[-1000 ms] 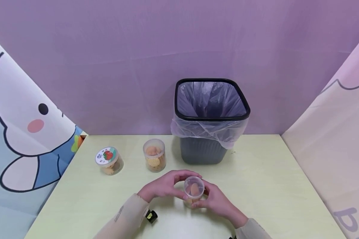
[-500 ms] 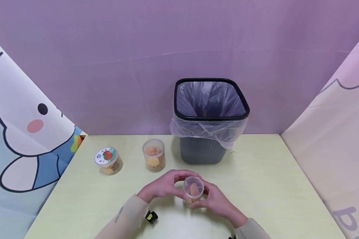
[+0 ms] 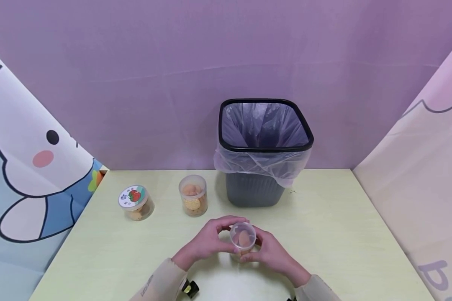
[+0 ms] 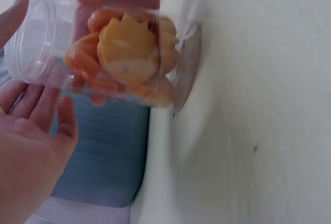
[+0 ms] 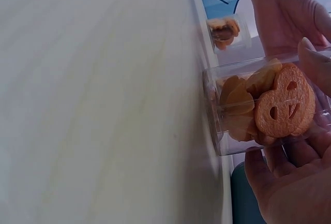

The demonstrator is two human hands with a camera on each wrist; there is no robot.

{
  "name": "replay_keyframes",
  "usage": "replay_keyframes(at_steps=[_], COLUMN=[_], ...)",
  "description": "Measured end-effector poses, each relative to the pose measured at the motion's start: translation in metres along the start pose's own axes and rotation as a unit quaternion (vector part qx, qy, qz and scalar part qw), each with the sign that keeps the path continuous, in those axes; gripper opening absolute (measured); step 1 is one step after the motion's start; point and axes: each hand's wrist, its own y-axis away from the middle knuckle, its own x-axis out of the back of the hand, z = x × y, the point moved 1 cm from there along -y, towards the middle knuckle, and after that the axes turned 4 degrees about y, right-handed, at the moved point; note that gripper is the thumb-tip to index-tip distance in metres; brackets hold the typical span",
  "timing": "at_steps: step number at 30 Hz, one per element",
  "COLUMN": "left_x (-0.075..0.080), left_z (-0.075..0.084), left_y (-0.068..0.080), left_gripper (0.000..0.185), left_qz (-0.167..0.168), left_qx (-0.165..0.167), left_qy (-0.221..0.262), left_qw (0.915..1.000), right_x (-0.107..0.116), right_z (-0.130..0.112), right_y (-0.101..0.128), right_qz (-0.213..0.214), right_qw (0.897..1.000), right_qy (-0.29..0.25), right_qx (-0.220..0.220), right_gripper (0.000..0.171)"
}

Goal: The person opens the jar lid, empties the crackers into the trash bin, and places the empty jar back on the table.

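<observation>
A small clear plastic jar of cookies stands between the two hands on the table. Its walls show shaped cookies, among them a round one with cut-out holes. My right hand grips the jar from the right, thumb in front and fingers behind it. From the left, my left hand reaches round the upper part near the rim, thumb forward and fingers at the back. In the left wrist view the fingers lie along the jar's mouth end. Whether a clear lid covers the mouth is hard to tell.
Further back on the left are a jar with a printed strawberry lid and a second cookie jar, seemingly without its lid. A grey trash bin with a bag liner stands behind the hands, against the purple backdrop.
My left forearm and wrist have come slightly lower in the head view, and its fingers have slid a little left along the jar. My right hand and the jar stay nearly still.
</observation>
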Motion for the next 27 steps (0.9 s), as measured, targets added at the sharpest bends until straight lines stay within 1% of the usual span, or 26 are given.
replay_keyframes(at_steps=[2,6,8,10,15,18,22,27], left_x=[-0.003,-0.009,-0.012,-0.015,-0.023,-0.027,-0.032,-0.034], left_z=[0.001,0.004,0.005,0.007,0.009,0.012,0.013,0.012], left_y=[0.002,0.005,0.006,0.009,0.015,0.017,0.019,0.020], left_gripper=[0.069,0.069,0.070,0.070,0.069,0.070,0.072,0.072], left_qz=[0.018,0.055,0.072,0.087,0.125,0.148,0.167,0.169], left_qx=[0.005,0.030,0.036,0.034,0.018,0.017,0.018,0.010], left_qy=[-0.005,-0.013,-0.018,-0.019,-0.024,-0.028,-0.029,-0.028], left_qw=[0.9998,0.9979,0.9966,0.9954,0.9917,0.9885,0.9854,0.9852], right_x=[0.000,0.000,0.000,0.000,0.000,0.000,-0.001,0.000], right_z=[0.000,0.000,0.001,0.000,0.001,0.001,0.002,0.003], right_y=[0.000,0.000,0.001,0.001,0.001,0.001,0.001,0.001], right_qz=[0.000,0.000,0.001,0.002,0.001,-0.001,0.000,0.001], right_qw=[1.000,1.000,1.000,1.000,1.000,1.000,1.000,1.000], right_qy=[0.002,0.005,0.004,0.005,-0.001,-0.004,0.001,0.006], right_qx=[0.001,0.000,0.000,0.002,0.002,0.002,0.000,-0.008], right_gripper=[0.070,0.070,0.071,0.070,0.067,0.066,0.065,0.065])
